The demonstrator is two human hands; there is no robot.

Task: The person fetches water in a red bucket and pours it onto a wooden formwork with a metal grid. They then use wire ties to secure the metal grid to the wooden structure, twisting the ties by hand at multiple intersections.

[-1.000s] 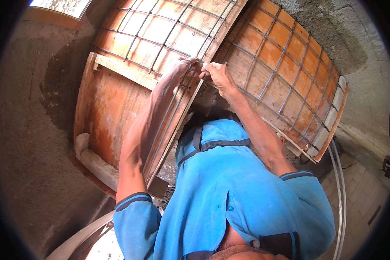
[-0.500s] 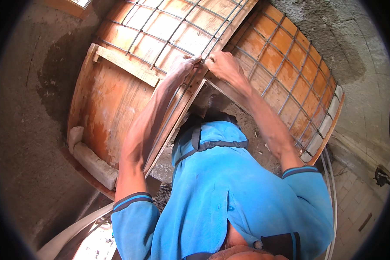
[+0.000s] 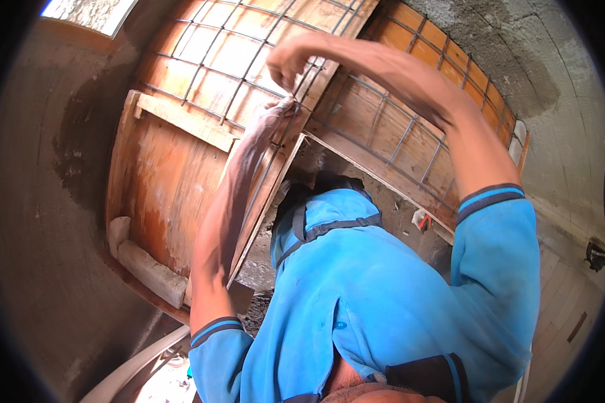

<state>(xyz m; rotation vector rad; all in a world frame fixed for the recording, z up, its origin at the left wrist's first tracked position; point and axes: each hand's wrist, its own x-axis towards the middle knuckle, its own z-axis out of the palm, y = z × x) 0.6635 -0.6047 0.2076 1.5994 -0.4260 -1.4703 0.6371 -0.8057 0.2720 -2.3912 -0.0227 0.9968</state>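
While both hands work at panel corner, left hand (image 3: pixel 275 113) pinched on rebar mesh (image 3: pixel 249 54) over wooden formwork (image 3: pixel 175 181); right hand (image 3: pixel 286 64) curled shut just above, contents unclear. Judgement: steady mesh, keep pull short.

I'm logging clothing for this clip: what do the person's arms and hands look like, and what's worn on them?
Both hands, left hand and right hand, are bare, without gloves. Forearms are bare too. Short bright blue sleeves end in dark cuffs with a lighter stripe.
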